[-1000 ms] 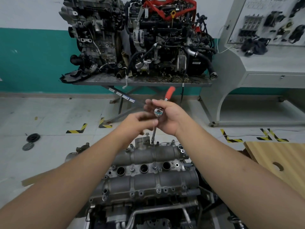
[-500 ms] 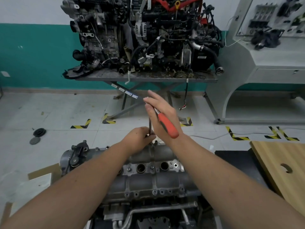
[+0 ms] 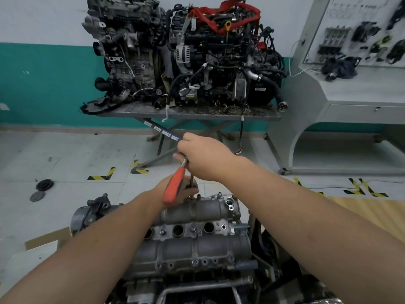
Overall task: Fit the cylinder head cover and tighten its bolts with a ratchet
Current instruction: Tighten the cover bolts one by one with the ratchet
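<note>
Ratchet (image 3: pixel 175 185) handle swung leftward; right hand (image 3: pixel 203 159) grips its head, left hand (image 3: pixel 182 189) pinches the upright extension over the cylinder head cover (image 3: pixel 197 244) far-edge bolt.

Even indoor light — edges bowed

The back wall (image 3: pixel 43 23) is white on top and teal in the lower part, w/ a pale skirting strip at the floor. The floor (image 3: pixel 65 154) has light grey tiles w/ yellow-black tape corners (image 3: pixel 103 174). A metal desk (image 3: pixel 188 112) w/ crossed legs stands at the wall and carries two old engines (image 3: pixel 186 53). On the right is a grey training console (image 3: pixel 350 88) w/ a panel of parts. Two round black discs (image 3: pixel 43 185) lie on the floor at left, and a wooden board (image 3: pixel 372 211) at right.
</note>
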`<state>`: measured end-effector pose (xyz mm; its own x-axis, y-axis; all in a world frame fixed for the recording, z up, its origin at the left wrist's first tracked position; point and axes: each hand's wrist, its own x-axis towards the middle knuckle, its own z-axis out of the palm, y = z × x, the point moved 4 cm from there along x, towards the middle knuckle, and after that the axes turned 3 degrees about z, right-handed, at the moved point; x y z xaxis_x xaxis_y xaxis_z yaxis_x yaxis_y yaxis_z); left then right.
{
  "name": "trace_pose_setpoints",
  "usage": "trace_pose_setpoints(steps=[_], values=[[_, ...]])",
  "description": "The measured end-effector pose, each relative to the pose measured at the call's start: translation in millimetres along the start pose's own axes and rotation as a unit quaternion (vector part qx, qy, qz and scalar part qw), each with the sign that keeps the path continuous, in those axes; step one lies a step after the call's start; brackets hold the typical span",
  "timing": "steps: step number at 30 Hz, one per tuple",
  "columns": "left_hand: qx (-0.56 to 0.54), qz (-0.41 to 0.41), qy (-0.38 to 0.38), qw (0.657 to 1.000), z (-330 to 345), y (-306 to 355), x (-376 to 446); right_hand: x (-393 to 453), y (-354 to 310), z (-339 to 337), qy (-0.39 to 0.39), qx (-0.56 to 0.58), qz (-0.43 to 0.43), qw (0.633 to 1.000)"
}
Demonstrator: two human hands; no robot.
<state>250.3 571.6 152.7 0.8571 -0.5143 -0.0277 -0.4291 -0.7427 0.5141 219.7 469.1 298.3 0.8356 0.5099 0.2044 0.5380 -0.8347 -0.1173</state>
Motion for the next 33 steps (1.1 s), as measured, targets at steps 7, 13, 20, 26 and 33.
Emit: trace_pose_setpoints(steps=[7, 13, 20, 26, 33], values=[[-0.041, -0.026, 0.001, 0.999, 0.3, -5.2, 1.3, -0.3, 1.0, 1.9, -0.005, 0.072, 0.014, 0.997], [-0.008, 0.002, -0.025, 1.000, -4.8, 1.6, 4.1, 3.2, 1.3, 0.4, -0.022, 0.021, 0.019, 0.999], [-0.047, -0.024, -0.003, 0.999, -2.6, -3.6, 2.0, 1.0, 1.4, 3.6, 0.001, 0.106, -0.005, 0.994], [-0.085, -0.026, 0.033, 0.995, -0.7, 0.7, -5.9, 9.0, -4.3, -4.0, -0.055, -0.097, 0.007, 0.994], [-0.071, -0.024, 0.048, 0.996, 7.9, 2.0, -14.3, 22.1, -5.7, -11.0, -0.182, 0.032, 0.134, 0.974]])
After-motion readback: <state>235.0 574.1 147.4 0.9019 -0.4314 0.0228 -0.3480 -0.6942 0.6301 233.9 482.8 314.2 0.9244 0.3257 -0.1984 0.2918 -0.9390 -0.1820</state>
